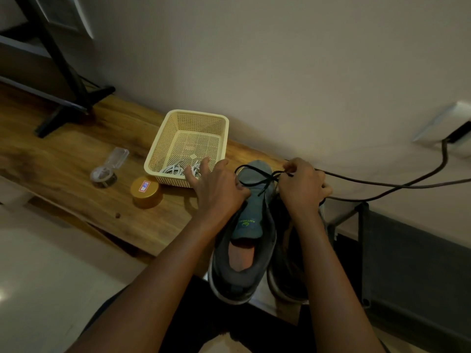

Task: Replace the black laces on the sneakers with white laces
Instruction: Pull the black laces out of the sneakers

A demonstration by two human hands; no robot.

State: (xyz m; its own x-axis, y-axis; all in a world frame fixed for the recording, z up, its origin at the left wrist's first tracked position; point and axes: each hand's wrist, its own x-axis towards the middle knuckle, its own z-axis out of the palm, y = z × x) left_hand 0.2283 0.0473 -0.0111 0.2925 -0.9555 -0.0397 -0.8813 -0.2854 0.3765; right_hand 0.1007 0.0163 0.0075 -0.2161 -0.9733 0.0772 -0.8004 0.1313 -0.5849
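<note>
Left hand (219, 192) grips the grey sneaker (244, 250) near its toe, thumb hooked on the tongue, fingers fanned toward 10 o'clock; right hand (303, 192) pinches the black lace (257, 180) end; second sneaker (288, 253) just beside at 3 o'clock, under the right wrist; heels at 6 o'clock; white laces (175, 169) lie in the basket (198, 114) at 10 o'clock on the surface (76, 154); gold jar (146, 192) at 9 o'clock.
</note>
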